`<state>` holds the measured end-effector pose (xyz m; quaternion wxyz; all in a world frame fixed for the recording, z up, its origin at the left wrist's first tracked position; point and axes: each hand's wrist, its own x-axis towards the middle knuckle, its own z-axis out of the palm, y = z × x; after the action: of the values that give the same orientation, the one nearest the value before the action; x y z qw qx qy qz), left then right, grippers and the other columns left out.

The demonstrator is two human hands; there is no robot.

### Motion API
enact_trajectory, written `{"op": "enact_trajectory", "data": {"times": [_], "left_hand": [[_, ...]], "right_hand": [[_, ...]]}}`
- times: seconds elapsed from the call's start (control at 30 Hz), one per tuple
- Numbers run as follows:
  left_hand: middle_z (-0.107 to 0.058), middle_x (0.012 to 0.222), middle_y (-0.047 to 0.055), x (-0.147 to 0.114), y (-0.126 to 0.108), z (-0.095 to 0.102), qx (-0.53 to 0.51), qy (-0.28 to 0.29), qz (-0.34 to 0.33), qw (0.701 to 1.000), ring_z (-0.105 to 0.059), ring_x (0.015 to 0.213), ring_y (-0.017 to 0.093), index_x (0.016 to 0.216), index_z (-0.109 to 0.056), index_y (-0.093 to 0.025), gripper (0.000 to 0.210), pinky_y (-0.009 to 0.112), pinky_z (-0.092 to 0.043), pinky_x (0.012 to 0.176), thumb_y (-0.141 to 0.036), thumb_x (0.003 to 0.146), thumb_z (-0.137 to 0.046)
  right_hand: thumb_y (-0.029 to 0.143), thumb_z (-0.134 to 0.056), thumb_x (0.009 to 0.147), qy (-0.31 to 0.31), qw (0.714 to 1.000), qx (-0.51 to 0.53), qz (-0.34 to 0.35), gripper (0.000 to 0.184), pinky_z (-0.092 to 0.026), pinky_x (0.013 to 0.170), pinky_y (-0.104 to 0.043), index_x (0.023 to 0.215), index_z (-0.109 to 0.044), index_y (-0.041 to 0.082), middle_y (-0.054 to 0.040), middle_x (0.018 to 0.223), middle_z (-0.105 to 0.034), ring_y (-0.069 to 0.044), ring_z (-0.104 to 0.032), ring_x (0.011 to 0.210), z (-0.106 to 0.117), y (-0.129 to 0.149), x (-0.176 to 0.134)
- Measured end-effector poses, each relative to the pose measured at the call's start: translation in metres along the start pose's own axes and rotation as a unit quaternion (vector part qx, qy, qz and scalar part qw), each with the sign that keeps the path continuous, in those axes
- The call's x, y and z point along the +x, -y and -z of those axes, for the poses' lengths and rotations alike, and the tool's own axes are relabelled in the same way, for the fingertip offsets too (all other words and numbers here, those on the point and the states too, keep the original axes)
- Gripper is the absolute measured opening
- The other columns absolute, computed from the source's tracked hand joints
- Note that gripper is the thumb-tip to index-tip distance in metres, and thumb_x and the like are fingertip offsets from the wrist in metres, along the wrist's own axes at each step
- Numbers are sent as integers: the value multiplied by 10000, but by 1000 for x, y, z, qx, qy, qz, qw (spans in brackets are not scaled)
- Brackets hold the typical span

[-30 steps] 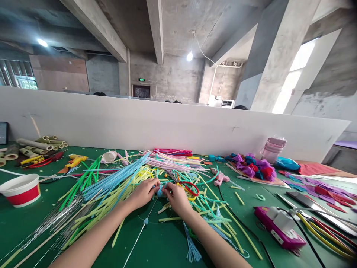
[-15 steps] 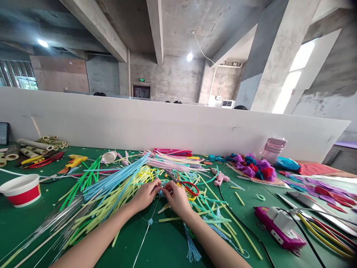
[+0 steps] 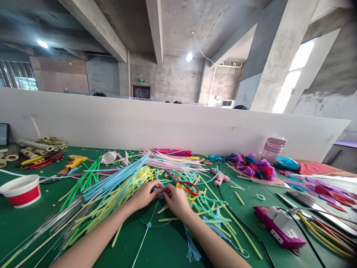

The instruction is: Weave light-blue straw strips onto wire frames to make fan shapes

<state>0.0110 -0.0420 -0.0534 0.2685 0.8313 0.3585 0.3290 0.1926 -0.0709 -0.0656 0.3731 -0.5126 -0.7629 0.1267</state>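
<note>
Close together over the green table (image 3: 156, 249), my left hand (image 3: 146, 194) and my right hand (image 3: 176, 201) both pinch a small light-blue piece (image 3: 159, 192), mostly hidden by the fingertips. From it a thin white string (image 3: 143, 243) runs down toward me, with a small blue ball (image 3: 149, 225) on it. Scissors with red handles (image 3: 191, 188) lie just beyond my right hand. A light-blue tassel (image 3: 192, 245) rests under my right forearm. Yellow-green strips (image 3: 122, 193) spread beside my left hand.
Blue strips (image 3: 117, 178) and thin wires (image 3: 67, 219) lie left. A paper cup (image 3: 23, 190) stands at far left, near a yellow glue gun (image 3: 75, 162). On the right are a pink glue gun (image 3: 221, 178) and a purple power strip (image 3: 279, 227). A white partition (image 3: 167, 126) stands behind.
Both hands stay together with their fingers shifting slightly around the blue piece. The string and its blue ball have moved a little to the left.
</note>
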Motion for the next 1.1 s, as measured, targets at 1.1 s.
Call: {"op": "enact_trajectory", "data": {"times": [1.1], "left_hand": [[-724, 935, 35, 5, 18, 26, 92, 24, 4, 995, -629, 971, 242, 860, -737, -221, 205, 369, -442, 916, -413, 825, -675]], "right_hand": [[345, -555, 873, -39, 989, 126, -61, 169, -469, 584, -245, 808, -619, 203, -26, 740, -723, -176, -678, 669, -7, -8, 4]]}}
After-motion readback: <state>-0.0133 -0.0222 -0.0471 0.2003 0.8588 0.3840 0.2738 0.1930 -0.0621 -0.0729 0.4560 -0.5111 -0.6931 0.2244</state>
